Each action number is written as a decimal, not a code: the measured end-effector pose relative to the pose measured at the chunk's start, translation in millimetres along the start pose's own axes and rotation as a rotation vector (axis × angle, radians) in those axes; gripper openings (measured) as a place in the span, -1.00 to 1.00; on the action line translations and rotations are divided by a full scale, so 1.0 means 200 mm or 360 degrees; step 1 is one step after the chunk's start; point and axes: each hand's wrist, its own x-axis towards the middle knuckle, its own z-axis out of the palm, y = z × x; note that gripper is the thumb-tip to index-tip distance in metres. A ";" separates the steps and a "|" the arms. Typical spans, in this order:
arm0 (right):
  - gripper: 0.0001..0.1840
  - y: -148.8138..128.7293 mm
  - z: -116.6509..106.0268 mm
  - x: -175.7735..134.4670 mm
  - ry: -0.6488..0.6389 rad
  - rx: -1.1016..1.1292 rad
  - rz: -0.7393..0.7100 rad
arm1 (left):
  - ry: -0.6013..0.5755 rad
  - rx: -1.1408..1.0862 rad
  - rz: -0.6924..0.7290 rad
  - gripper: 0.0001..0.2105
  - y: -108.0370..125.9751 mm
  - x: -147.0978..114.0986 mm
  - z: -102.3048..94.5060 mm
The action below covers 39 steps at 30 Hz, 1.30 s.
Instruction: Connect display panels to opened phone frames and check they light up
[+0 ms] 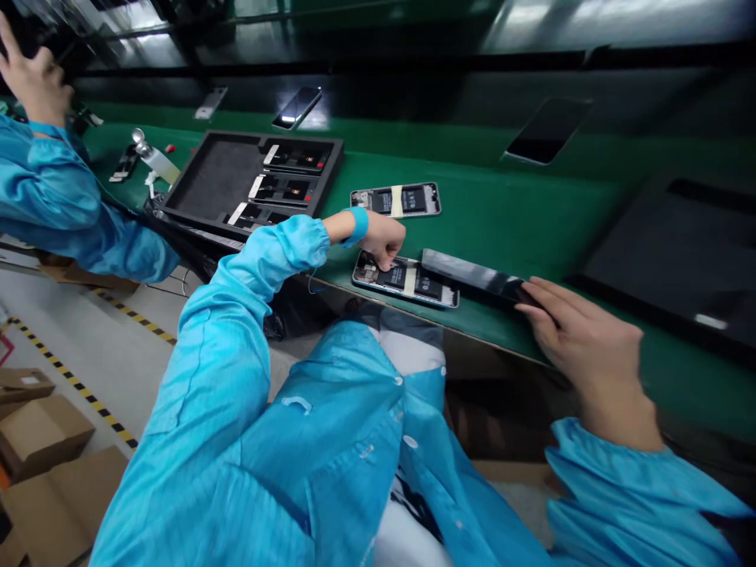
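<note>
From my head view, my left hand (pixel 383 235) bunches its fingers at the opened phone's (pixel 422 285) left end, any grip hidden; my right hand (pixel 591 342) clasps a dark panel (pixel 472 274). The phone lies lengthwise along the tabletop's (pixel 520 213) near edge.

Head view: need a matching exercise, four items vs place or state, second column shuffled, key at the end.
1. left hand
2. right hand
3. black tray
4. cardboard boxes

A. holding three white-ended dark parts
B. by the striped floor tape
C. touching the nearer opened smartphone
D. gripping a flat panel

Pairs: 1-C, 2-D, 3-A, 4-B
</note>
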 end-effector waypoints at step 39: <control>-0.04 -0.62 0.06 0.49 0.0293 0.1243 0.0604 | 0.1489 -0.1314 0.0389 -0.39 -0.04 -0.39 0.20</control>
